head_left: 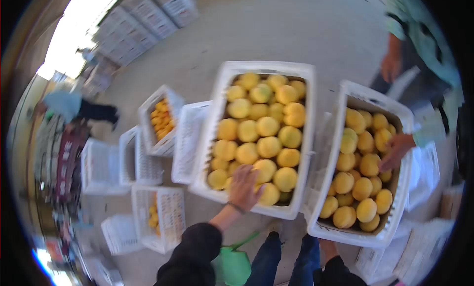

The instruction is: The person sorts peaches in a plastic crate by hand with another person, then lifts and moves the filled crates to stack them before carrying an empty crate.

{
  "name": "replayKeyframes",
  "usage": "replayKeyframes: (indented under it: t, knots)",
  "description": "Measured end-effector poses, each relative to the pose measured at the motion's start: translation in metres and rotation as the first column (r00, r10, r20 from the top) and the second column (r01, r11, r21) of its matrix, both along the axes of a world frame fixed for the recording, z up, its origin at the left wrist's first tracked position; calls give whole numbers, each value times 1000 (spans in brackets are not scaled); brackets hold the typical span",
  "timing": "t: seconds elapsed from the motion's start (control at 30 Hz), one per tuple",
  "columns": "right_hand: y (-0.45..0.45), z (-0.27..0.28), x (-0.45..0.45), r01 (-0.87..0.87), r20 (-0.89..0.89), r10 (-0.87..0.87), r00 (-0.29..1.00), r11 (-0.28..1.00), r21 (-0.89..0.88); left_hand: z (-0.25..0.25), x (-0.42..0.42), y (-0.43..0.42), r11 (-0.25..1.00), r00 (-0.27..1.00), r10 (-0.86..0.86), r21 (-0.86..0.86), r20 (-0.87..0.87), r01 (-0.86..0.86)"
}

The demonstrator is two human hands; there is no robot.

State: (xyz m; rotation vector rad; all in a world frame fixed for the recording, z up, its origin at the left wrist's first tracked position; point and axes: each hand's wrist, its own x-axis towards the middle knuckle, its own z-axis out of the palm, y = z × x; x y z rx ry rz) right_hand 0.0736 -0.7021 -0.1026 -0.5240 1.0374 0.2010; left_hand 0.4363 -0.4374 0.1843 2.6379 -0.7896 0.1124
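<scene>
Yellow fruit (269, 195) touches the left hand (243, 187), grip spread; for the right hand (327, 247), I cannot tell.

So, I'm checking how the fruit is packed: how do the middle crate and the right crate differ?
The middle crate holds its fruit in fairly even rows; in the right crate they lie more jumbled. The person's left hand is on fruit in the middle crate, while a co-worker's hand reaches into the right crate. Both crates are white and hold yellow fruit.
</scene>
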Motion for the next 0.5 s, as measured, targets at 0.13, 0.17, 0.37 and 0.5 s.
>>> replayKeyframes:
  t: [0.13, 0.17, 0.37, 0.5]
  knots:
    - [-43, 13, -42, -417, -57, 420, 906, 907, 68, 0, -34, -4, 988, 988, 147, 63, -47, -144]
    - [-39, 63, -21, -760, -215, 735, 643, 648, -57, 10, -55, -9, 989, 987, 149, -12, -51, -150]
    - [7, 237, 82, -765, 159, 833, -531, -390, -513, 88, -232, -32, 919, 929, 223, -255, -294, -301]
    - [123, 423, 159, -729, 260, 803, -536, -284, -623, 123, -317, -18, 563, 704, 357, -460, -614, -687]
